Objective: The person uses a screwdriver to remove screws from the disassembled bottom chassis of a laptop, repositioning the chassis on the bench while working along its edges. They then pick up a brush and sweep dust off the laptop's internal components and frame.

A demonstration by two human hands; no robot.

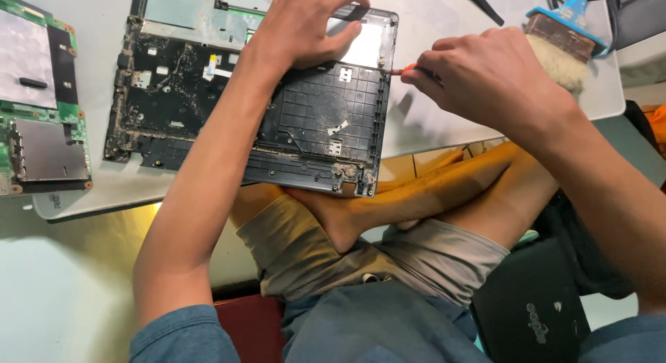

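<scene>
Black plastic laptop shell [277,120] overhangs the table [444,120] edge; it looks stiff but brittle, so hold its frame. Your left hand [305,26] presses flat on it; your right hand [492,75] grips a small screwdriver [404,70].

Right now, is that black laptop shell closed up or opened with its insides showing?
Opened. The laptop shell lies with bare inner ribs and ribbon cables showing; a green circuit board sits apart on the table's left.

1. I see a white table [444,120] with rounded corners, lit brightly from above.
2. Below it I see pale green floor [62,293], glossy with a warm yellowish reflection.
3. A dark red block [246,328] lies low.
</scene>
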